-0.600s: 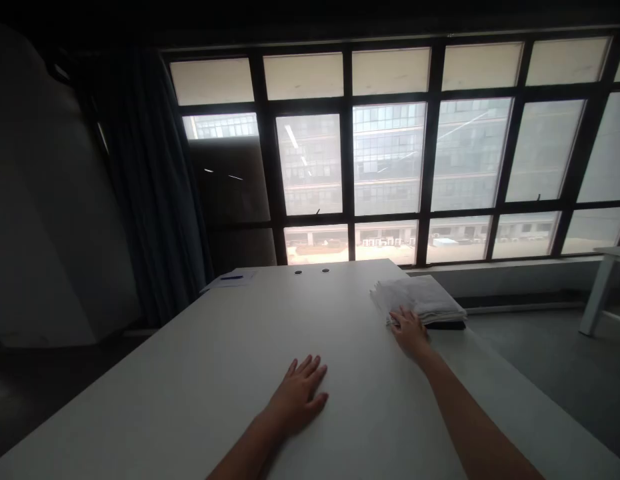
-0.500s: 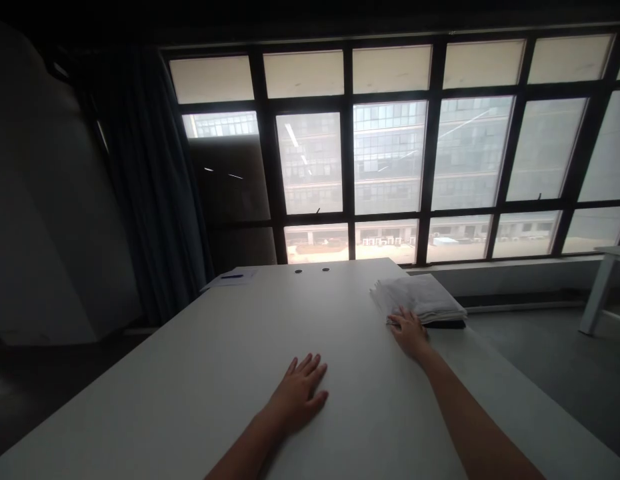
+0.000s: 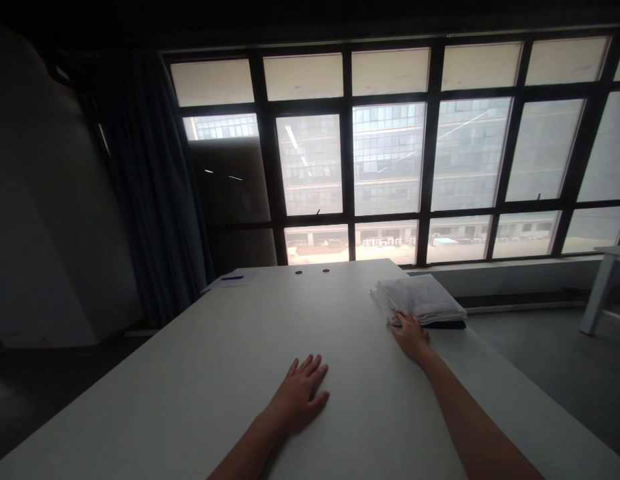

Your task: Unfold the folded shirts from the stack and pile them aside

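My left hand (image 3: 300, 395) lies palm down on the white table (image 3: 205, 387), fingers spread, holding nothing. A stack of folded white cloths (image 3: 423, 297) rests toward the right edge of the table. At its near left corner, my right hand (image 3: 411, 335) has its fingertips on the top cloth, drawn together on the fabric's edge. The thumb side faces left, and the gripping point is partly hidden by the fingers. A dark flat item (image 3: 445, 325) shows beneath the stack's near edge.
Paper with a dark pen (image 3: 233, 277) on it lies at the table's far left corner. Two round cable holes (image 3: 326, 271) sit near the far edge. A second white table (image 3: 603, 287) stands at the right. Windows and a dark curtain (image 3: 153, 200) are beyond.
My right fingers have drawn back slightly and closed more together at the corner of the top cloth. The left hand stays in place, and the stack has not moved.
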The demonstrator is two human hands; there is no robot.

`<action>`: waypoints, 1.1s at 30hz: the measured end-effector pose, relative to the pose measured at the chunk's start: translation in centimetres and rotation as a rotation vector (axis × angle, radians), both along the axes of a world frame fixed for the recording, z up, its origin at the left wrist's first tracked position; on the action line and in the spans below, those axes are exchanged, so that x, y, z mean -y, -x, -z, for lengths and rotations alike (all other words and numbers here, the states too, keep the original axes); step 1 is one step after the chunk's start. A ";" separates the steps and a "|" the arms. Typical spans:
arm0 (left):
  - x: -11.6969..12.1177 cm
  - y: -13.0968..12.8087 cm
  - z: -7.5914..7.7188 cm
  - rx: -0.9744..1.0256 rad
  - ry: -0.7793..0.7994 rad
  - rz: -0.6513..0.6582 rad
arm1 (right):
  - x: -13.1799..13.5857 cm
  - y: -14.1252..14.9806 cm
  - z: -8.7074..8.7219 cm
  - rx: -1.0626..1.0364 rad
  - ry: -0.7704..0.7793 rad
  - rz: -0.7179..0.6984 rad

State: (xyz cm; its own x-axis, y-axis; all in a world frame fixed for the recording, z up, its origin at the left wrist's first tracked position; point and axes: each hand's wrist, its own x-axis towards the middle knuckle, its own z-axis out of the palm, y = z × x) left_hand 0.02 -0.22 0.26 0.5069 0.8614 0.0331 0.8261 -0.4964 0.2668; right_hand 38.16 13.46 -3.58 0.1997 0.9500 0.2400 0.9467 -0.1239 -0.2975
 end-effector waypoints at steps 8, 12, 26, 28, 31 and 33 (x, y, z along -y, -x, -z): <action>0.1 0.0 0.0 -0.005 -0.002 -0.003 | 0.6 0.4 0.5 0.065 -0.020 0.004; 0.1 -0.1 0.0 -0.008 -0.003 -0.003 | 0.5 0.9 0.1 0.097 -0.067 0.034; 0.1 0.2 -0.3 0.013 0.009 -0.013 | -1.5 1.5 -3.5 0.062 -0.123 -0.102; 0.0 0.2 -0.1 0.025 0.006 -0.017 | -0.9 2.0 -4.1 0.073 -0.105 -0.117; -0.3 -0.2 0.1 0.107 -0.024 -0.045 | 0.9 3.7 -4.7 0.101 -0.076 -0.152; -0.6 -0.5 0.0 0.247 -0.066 -0.078 | 2.5 5.7 -5.0 0.114 -0.063 -0.182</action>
